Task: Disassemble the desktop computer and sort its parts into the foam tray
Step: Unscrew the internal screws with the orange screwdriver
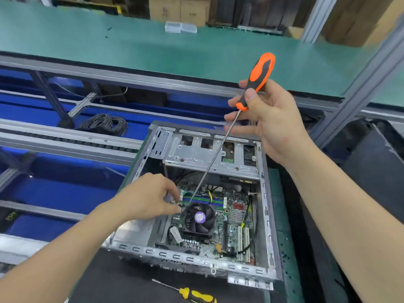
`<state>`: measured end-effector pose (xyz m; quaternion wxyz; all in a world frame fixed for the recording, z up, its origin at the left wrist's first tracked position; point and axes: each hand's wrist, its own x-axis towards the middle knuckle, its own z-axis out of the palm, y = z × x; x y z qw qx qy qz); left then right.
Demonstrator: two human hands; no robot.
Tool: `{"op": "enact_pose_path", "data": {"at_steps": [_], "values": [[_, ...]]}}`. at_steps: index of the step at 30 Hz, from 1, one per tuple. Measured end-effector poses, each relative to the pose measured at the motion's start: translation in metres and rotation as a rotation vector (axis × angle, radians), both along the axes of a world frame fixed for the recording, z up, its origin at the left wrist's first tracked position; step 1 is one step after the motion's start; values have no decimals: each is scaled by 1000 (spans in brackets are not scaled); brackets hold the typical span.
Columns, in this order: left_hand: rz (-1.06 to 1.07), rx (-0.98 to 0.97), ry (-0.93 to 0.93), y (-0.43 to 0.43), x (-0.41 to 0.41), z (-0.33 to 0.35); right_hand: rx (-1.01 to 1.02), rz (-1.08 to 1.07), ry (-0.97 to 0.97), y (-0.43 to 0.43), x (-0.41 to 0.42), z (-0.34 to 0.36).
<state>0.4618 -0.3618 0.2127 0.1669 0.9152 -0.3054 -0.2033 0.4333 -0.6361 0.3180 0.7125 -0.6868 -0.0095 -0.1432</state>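
The open desktop computer case (265, 215) lies on its side before me, motherboard (235, 217) exposed. A black CPU cooler fan (200, 218) with a purple hub sits on the board. My right hand (269, 119) grips the orange-and-black handle of a long screwdriver (261, 73); its thin shaft slants down-left, and the tip meets the fan's upper-left corner. My left hand (148, 197) reaches into the case, fingers curled and pinching at that same corner by the tip. What the fingers hold is too small to tell. No foam tray shows.
A yellow-and-black screwdriver (196, 295) lies on the dark mat in front of the case. A coil of black cable (105, 124) rests beyond a metal rail at left. A green bench top (153, 51) with clear plastic boxes (180, 27) spans the back. Aluminium posts rise at right.
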Motion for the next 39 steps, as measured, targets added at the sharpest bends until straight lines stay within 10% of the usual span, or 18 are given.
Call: {"op": "enact_pose_path", "data": {"at_steps": [19, 24, 27, 34, 39], "values": [[160, -127, 85, -20, -22, -7, 10, -118, 3, -23, -26, 5], [549, -798, 1225, -32, -10, -3, -48, -168, 3, -25, -34, 6], [571, -987, 1489, -47, -4, -9, -126, -202, -11, -28, -42, 7], [517, -919, 1379, -84, 10, -27, -330, -232, -55, -31, -60, -5], [226, -635, 755, -101, 8, -41, -404, -267, -32, -26, -69, -27]]}}
